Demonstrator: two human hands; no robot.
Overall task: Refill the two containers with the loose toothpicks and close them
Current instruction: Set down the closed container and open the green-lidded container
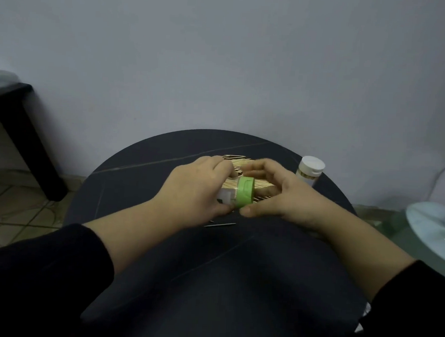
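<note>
- Left hand [199, 190] grips the green-lidded container [227, 194], fingers curled over its pale body. The container lies on its side just above the worktop [144, 169], mouth end pointing right.
- Green lid [246, 192] sits on that mouth end. Cannot tell whether it is fully seated or only set in place.
- Right hand [287, 197] is half curled and cupped round the lid, thumb at the lid's near edge and fingers arched over its far edge. The fingertips are blurred, so I cannot tell if they actually pinch the lid.
- White-lidded container [309, 173] stands upright at the far right of the worktop, apart from both hands. Its lid is on and toothpicks show through the clear wall. Judged done.
- Loose toothpicks [238, 160] lie in a spread beyond the hands, and more show just right of the green lid. A fair number are not yet in a container.
- One stray toothpick [221, 224] lies on the near side, just below the hands.
- Judgement: one container is filled and shut, and the second is at the lid stage. If the rest of the pile must go in, the green lid has to be off for further loading. Otherwise what remains is pressing it home and standing the container up.
</note>
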